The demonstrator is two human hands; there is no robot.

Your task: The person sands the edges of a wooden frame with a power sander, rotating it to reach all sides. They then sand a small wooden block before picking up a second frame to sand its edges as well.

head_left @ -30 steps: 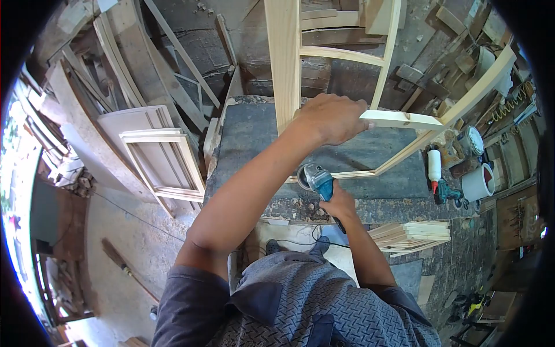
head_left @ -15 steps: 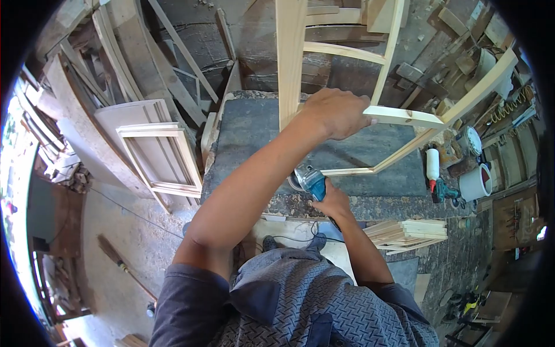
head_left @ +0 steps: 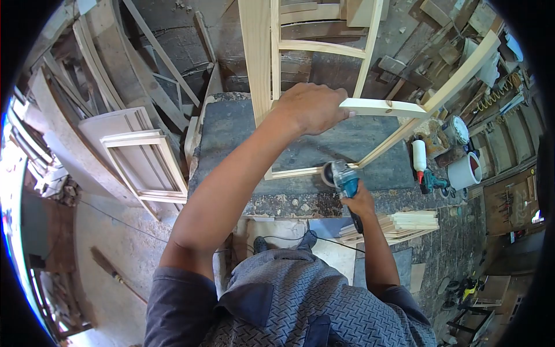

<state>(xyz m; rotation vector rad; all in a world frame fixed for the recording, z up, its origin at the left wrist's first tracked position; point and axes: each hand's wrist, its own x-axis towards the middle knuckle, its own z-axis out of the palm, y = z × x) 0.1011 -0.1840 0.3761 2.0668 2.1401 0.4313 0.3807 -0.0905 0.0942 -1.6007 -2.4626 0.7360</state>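
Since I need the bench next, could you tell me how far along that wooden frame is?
The wooden frame is already assembled, standing on the bench. In hand: the left hand steadies a rail while the right hand holds the angle grinder at the bottom rail. How much grinding is left cannot be told.

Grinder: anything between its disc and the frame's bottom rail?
Nothing visible. The grinder, gripped in the right hand, has its head right at the bottom rail, which rests on the bench. The left hand grips the upper rail, higher up and clear of the disc.
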